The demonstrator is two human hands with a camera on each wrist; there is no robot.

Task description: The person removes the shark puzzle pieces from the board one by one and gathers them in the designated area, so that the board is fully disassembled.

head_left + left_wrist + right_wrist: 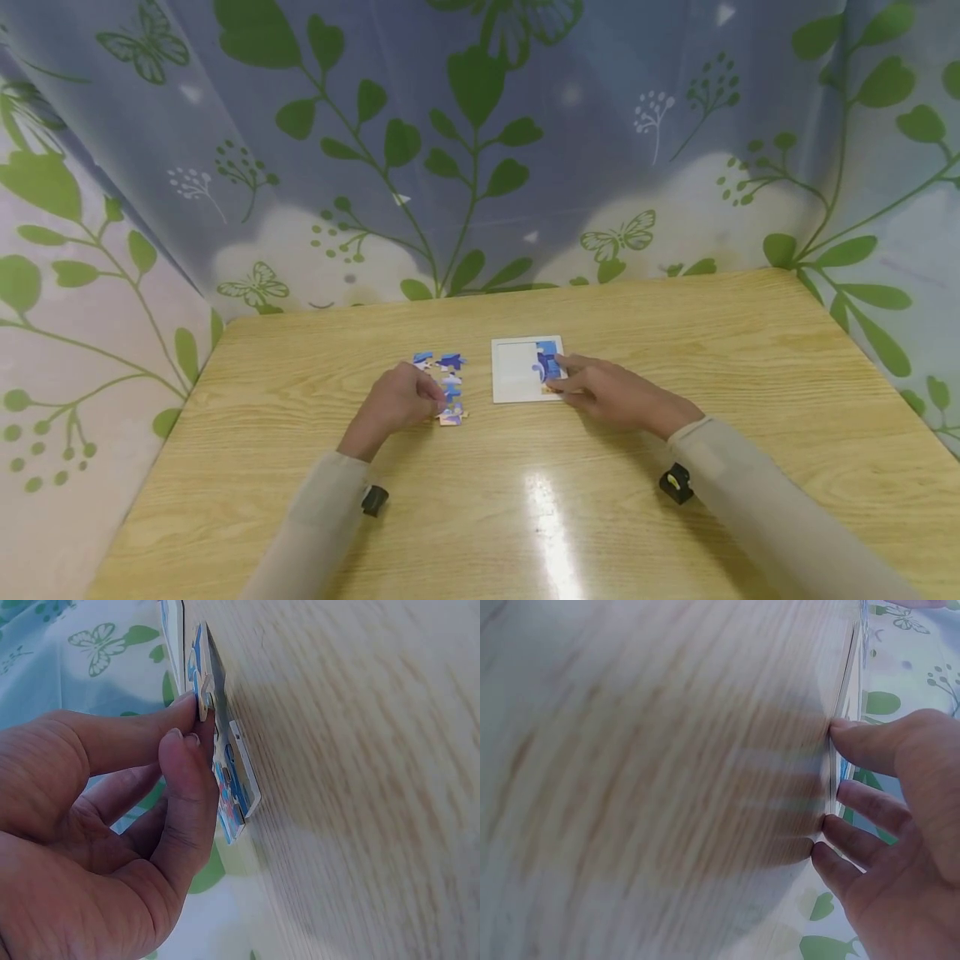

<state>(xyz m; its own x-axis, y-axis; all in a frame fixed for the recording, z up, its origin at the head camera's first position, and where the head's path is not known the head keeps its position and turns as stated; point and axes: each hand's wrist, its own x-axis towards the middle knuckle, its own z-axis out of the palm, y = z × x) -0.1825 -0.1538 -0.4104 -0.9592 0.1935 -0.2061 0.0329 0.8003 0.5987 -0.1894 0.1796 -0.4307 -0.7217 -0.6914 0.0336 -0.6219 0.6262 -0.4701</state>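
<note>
My left hand (396,400) is over the left side of a group of loose jigsaw pieces (452,362) on the table. Thumb and forefinger pinch a jigsaw piece (202,706) by its edge in the left wrist view; the fingertips hide part of it. To the right lies a square white puzzle tray (514,372) with joined blue and purple pieces (551,358) along its right side and bare white on the left. My right hand (618,396) rests at the tray's right edge, its fingers (870,802) extended and touching the rim.
The wooden table (465,500) runs back to a leaf-and-butterfly patterned curtain (480,167). Similar fabric hangs at both sides. Small black devices (677,483) are strapped at both wrists.
</note>
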